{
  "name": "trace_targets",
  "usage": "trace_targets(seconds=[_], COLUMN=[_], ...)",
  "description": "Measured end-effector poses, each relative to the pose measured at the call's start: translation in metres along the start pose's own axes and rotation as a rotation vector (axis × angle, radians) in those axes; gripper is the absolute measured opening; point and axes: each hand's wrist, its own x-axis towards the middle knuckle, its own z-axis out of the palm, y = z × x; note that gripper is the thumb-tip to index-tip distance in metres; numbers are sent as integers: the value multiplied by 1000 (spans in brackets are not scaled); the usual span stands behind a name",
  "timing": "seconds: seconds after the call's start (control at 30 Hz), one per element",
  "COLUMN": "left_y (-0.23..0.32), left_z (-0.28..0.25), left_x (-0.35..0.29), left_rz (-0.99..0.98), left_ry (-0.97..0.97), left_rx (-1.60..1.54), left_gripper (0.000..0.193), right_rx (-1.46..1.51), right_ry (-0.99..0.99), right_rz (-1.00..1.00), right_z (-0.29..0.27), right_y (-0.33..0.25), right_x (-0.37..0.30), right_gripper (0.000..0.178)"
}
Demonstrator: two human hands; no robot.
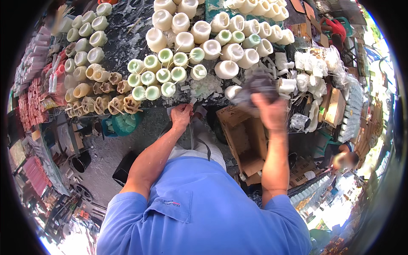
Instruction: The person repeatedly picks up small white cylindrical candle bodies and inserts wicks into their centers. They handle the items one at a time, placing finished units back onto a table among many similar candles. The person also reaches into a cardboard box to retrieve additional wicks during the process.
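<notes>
While the right hand (pixel 272 111) clutches a blurred grey candle (pixel 257 87) at the worktop (pixel 123 42) edge, the left hand (pixel 182 114), at 9 o'clock from it, pinches a blade (pixel 192 102); trimming seems underway, needing the two brought together

Loads of cream-white candles (pixel 226 69), a bunch of pale green ones (pixel 148 78), tan ones (pixel 81 90) on the left, brown cardboard box (pixel 245 136), bright blue shirt (pixel 199 212).
</notes>
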Motion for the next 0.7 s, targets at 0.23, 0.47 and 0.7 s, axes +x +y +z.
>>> trace_targets(seconds=[0.23, 0.47, 0.7], left_y=[-16, -12, -8], left_z=[14, 19, 20], left_x=[-3, -3, -6], left_rz=[90, 101, 50], left_ry=[121, 153, 179], left_rx=[-128, -134, -89], left_gripper=[29, 29, 31], right_rx=[-770, -877, -926], right_ry=[-494, -537, -595], right_rz=[-404, -506, -501], right_z=[160, 172, 169], right_y=[42, 59, 49], right_x=[-1, 9, 15], right_gripper=[20, 14, 15])
